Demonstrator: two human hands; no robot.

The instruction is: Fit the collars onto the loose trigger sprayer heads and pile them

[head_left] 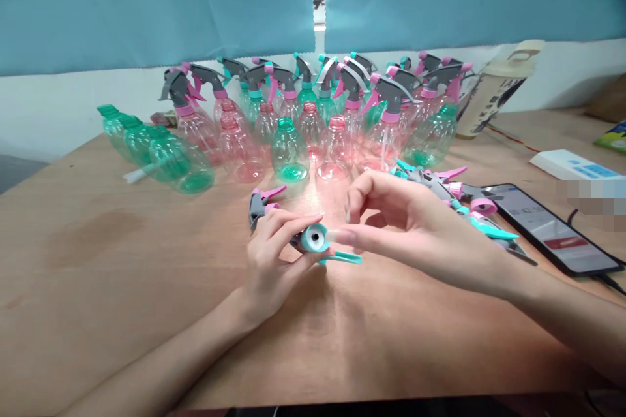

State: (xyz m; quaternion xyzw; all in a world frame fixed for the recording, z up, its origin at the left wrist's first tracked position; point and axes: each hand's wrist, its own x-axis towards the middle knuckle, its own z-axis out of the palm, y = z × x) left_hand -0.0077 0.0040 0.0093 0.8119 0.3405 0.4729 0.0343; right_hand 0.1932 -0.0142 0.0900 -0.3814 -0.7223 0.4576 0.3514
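My left hand [268, 260] is closed around a grey and teal trigger sprayer head [315, 238]. Its round collar faces me, showing a white inside with a dark hole, and its teal trigger points right. Just to the right is my right hand [401, 228], thumb stretched toward the collar and fingers curved away from it. Nothing shows between its thumb and fingers; whether the thumb touches the collar I cannot tell. Behind my left hand lies a grey and pink sprayer head [258, 205].
Several clear bottles, such as a green bottle [289, 153] and a pink bottle [235, 153], stand at the back, many with sprayers fitted. Loose sprayer heads [482, 207] lie in a pile at right, beside a phone [552, 228]. A shaker cup [493, 94] stands behind.
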